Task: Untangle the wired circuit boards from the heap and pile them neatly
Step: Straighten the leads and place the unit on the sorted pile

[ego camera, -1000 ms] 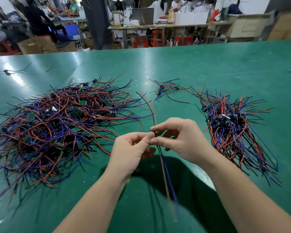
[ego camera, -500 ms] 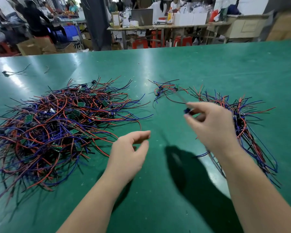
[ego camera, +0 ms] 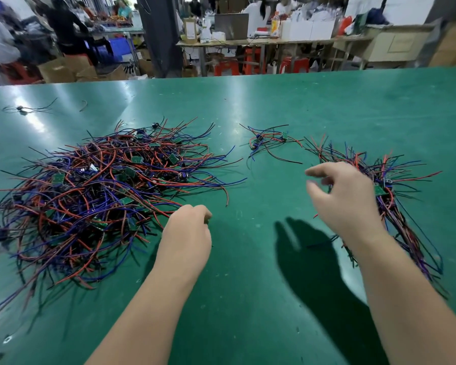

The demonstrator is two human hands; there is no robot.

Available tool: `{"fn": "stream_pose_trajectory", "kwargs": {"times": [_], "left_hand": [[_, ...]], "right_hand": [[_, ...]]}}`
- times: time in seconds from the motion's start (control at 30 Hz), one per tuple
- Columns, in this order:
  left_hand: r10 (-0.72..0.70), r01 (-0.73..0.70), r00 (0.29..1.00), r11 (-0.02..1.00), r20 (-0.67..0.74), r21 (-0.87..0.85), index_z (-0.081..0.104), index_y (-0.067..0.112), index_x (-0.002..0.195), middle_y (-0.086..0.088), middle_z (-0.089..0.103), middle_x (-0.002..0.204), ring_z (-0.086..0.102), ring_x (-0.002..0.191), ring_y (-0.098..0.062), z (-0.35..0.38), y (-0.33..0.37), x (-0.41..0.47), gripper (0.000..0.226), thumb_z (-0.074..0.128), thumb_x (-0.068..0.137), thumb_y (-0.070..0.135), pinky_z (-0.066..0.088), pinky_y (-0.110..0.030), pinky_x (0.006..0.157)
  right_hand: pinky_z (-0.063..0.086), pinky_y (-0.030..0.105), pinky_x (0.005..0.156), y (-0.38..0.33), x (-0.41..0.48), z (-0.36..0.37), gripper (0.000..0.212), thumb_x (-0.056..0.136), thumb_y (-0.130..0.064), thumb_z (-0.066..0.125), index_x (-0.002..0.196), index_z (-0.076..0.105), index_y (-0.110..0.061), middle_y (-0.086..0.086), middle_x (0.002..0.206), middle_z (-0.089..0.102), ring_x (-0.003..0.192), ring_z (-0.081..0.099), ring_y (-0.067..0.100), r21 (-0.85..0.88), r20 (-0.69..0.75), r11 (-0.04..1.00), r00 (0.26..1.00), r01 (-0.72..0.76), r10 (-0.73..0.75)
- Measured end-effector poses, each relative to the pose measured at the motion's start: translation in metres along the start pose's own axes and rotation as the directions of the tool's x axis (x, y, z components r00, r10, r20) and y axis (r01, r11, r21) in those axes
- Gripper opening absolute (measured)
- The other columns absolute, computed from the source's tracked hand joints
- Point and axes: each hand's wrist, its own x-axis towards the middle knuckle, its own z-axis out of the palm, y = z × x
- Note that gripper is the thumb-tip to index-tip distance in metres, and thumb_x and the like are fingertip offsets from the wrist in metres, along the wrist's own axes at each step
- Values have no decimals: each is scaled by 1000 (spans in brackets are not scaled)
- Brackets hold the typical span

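Observation:
A big tangled heap of red, blue and black wires with small green circuit boards [ego camera: 103,191] covers the left of the green table. A sorted pile of wired boards [ego camera: 395,196] lies on the right, its wires running towards me. My left hand [ego camera: 187,233] sits at the heap's near right edge with its fingers curled downward; the fingertips are hidden, so any grip is unclear. My right hand [ego camera: 345,196] hovers over the sorted pile's left edge, fingers spread and relaxed, holding nothing.
A small loose cluster of wired boards [ego camera: 269,140] lies between heap and pile, farther back. One stray wired piece [ego camera: 24,109] rests at the far left. Beyond the green table's [ego camera: 248,299] far edge are workbenches, boxes, stools and people.
My right hand carried a wired board from the centre to the right pile and let it go. My left hand released it, then moved left to the heap's edge and curled its fingers.

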Motion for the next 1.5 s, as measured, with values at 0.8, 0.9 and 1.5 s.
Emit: {"fn": "stream_pose_trajectory", "kwargs": {"times": [0.8, 0.9, 1.5], "left_hand": [[263, -311, 944, 910, -198, -273, 47, 15, 136, -1, 56, 128, 47, 121, -17, -7, 27, -20, 62, 61, 77, 2, 29, -26, 108], [164, -234, 968, 863, -189, -447, 59, 20, 124, 9, 69, 103, 61, 98, -3, -8, 26, -20, 40, 67, 85, 16, 44, -22, 94], [434, 782, 621, -288, 652, -553, 68, -10, 103, -25, 65, 114, 70, 95, -32, -34, 43, -21, 59, 48, 83, 42, 59, -33, 51]], "right_hand": [[48, 15, 55, -26, -18, 35, 14, 75, -20, 62, 73, 74, -14, 2, 69, 72, 62, 68, 12, 829, 511, 258, 859, -496, 11], [51, 15, 57, -28, -16, 28, 18, 73, -25, 60, 69, 76, -18, 2, 70, 72, 62, 69, 11, 824, 556, 127, 831, -553, 13], [44, 16, 44, -32, -17, 20, 12, 69, -21, 69, 67, 72, -10, 7, 61, 63, 47, 53, 9, 712, 676, 297, 735, -637, -46]]}}
